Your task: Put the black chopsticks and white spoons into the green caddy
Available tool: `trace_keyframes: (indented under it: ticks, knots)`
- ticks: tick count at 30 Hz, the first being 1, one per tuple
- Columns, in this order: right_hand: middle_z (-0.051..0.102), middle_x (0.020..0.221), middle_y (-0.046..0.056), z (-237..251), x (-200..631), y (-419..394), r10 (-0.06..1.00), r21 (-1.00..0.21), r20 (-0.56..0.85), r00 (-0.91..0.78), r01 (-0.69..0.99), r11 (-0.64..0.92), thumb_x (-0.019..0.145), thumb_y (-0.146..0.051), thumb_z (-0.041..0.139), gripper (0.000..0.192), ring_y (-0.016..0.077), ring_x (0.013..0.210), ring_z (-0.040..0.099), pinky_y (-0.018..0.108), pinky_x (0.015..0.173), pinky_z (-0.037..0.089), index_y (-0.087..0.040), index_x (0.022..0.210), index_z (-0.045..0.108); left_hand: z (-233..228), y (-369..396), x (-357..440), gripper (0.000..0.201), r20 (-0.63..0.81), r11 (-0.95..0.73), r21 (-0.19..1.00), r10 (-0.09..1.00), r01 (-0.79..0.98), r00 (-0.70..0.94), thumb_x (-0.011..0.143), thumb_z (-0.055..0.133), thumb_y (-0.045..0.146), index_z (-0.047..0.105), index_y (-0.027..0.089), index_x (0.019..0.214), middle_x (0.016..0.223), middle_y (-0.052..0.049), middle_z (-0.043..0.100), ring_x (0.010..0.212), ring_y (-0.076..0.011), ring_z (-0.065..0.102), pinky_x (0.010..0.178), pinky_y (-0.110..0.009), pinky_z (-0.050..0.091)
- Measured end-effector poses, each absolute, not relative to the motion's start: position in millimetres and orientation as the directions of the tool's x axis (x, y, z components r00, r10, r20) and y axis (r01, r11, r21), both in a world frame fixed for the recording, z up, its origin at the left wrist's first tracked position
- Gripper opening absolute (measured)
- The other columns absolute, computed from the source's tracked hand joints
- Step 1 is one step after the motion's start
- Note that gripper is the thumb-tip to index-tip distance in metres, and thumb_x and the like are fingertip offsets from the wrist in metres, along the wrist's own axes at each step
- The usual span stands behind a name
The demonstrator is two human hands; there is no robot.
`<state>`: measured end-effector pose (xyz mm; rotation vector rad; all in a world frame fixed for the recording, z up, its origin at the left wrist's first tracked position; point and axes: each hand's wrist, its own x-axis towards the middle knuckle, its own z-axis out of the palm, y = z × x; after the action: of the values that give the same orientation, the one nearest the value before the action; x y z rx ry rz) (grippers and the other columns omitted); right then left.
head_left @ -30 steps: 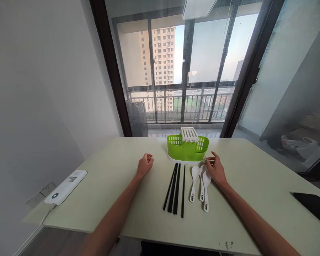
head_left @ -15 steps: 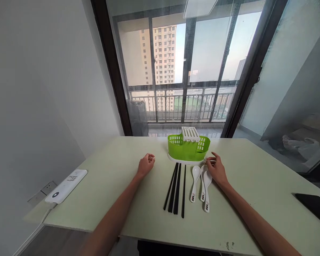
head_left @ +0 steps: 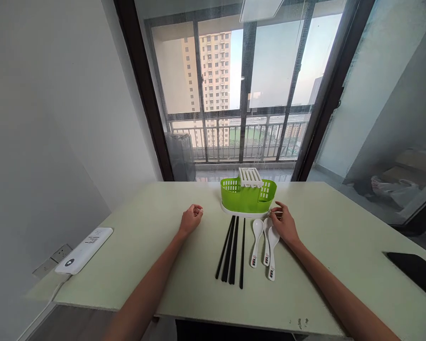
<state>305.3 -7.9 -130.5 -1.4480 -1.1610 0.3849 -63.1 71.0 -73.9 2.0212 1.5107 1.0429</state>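
A green slotted cutlery basket (head_left: 246,199) with a white rack insert stands on a white base at the far middle of the pale table (head_left: 341,246). In front of it lie several black chopsticks (head_left: 232,251) side by side, and three white spoons (head_left: 264,241) to their right. My left hand (head_left: 190,219) rests on the table as a loose fist, left of the basket, holding nothing. My right hand (head_left: 284,223) lies on the table at the basket's right end, fingers apart, touching the bowls of the spoons.
A white power strip (head_left: 83,250) sits on the table's left edge, with a wall socket (head_left: 52,260) below it. A dark flat object (head_left: 417,274) lies at the right edge. A large window and balcony railing stand behind the table.
Both hands stay almost where they were. The view has shifted slightly, so everything sits a little lower and to the left.
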Motion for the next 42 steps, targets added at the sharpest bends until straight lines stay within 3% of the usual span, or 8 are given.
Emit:
trace_keyframes:
  ticks: [42]
  knots:
    - [0.065, 0.098, 0.008, -127.8, 303.0, -5.6, 0.799, -0.873, 0.397, 0.451, 0.455, 0.177, 0.083, -0.039, 0.053, 0.044, 0.0212, 0.080, 0.065, 0.040, 0.078, 0.055, -0.017, 0.122, 0.053, -68.3, 73.0, -59.5, 0.020, 0.311, -0.354, 0.666, 0.932, 0.657, 0.186, 0.087, 0.054, 0.037, 0.065, 0.021, 0.094, 0.074, 0.000, 0.069, 0.067, -0.0164, 0.064, 0.064, -0.027, 0.044]
